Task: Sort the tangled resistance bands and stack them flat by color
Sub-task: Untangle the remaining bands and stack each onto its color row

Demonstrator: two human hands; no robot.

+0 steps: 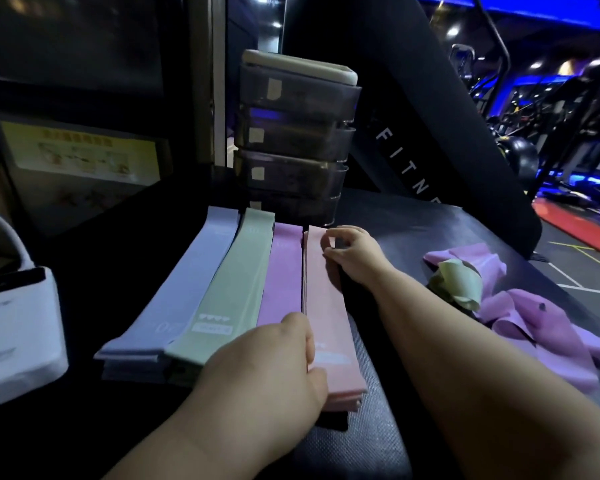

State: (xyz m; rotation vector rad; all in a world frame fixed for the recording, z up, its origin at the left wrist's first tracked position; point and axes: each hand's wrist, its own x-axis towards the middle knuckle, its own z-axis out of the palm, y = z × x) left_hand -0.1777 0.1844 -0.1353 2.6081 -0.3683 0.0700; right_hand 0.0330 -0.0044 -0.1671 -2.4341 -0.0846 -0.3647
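From the head camera, four flat stacks lie side by side on the dark table (413, 233): a lavender stack (187, 289), a green stack (236, 282), a purple stack (283, 268) and a pink stack (326, 306). The tangled pile (520, 317) of purple and green bands sits well apart to the right, not yet sorted.

The left hand (264, 368) is at the near end of the pink stack. Its fingers are curled down into the seam beside the purple stack and its thumb lies on the near end, so it appears to grip that corner. The right hand (354, 254) pinches the far right corner of the pink stack between thumb and forefinger.

The step looks like squaring up the pink stack. To do it well, pull both ends gently taut, line the edges up with the layers below, and keep it from sliding onto the purple stack.

A dark panel (430, 116) behind reads "FITN", and the rest is cut off. The lavender stack seems to carry "20". The green stack's label and the yellow poster (80, 154) are too blurred to read.
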